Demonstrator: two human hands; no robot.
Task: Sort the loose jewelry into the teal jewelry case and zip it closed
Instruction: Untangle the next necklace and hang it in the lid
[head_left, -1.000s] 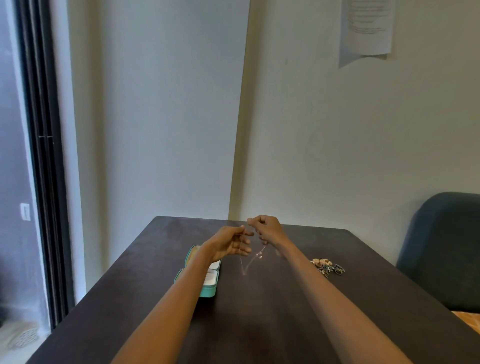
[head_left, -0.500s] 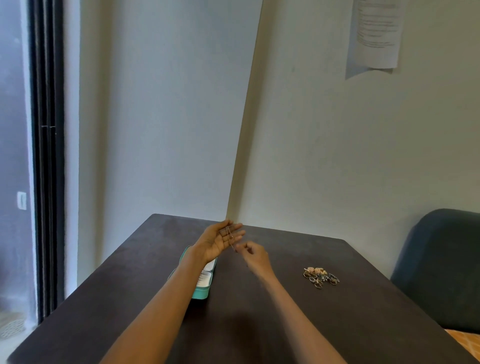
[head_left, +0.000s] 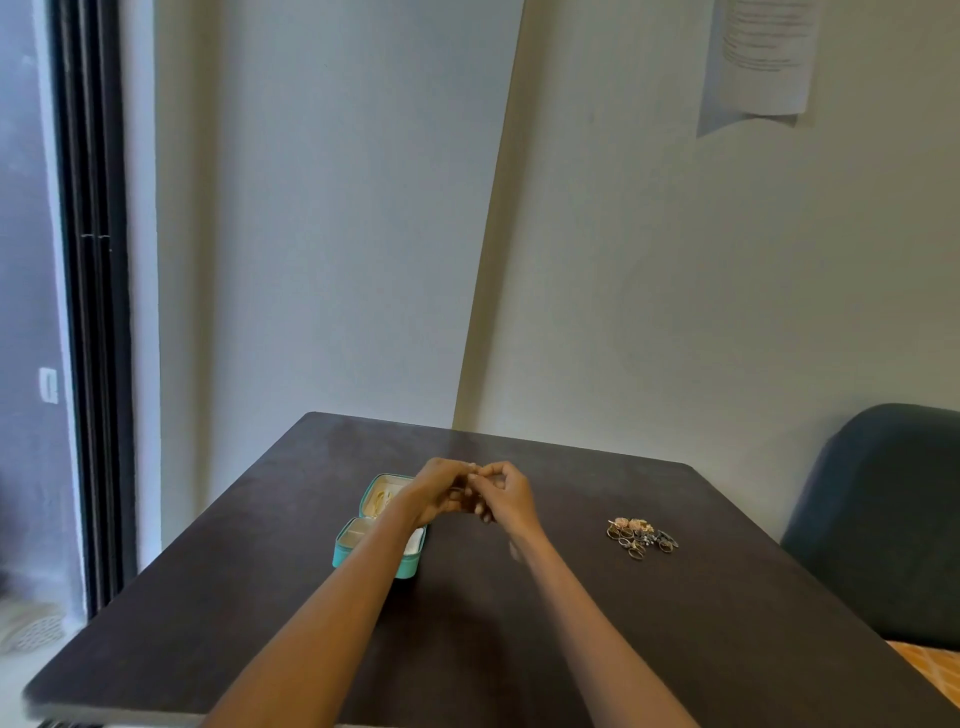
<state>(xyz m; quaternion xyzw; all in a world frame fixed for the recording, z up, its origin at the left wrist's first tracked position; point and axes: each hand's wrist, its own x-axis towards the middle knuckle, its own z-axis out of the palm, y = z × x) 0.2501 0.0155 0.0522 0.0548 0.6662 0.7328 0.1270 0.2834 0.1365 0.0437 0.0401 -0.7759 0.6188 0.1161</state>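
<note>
Two hands, your left hand (head_left: 441, 491) and right hand (head_left: 506, 493), are curled together over the open teal case (head_left: 376, 540), pinching something too tiny to see, so hold light, slippery bits softly; more jewelry (head_left: 641, 535) waits on the surface (head_left: 519, 623).

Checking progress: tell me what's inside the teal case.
The case lies open. Its far half shows cream lining with something thin and gold; the near half shows cream compartments. The left hand and forearm cover its right side, so that part cannot be seen.
</note>
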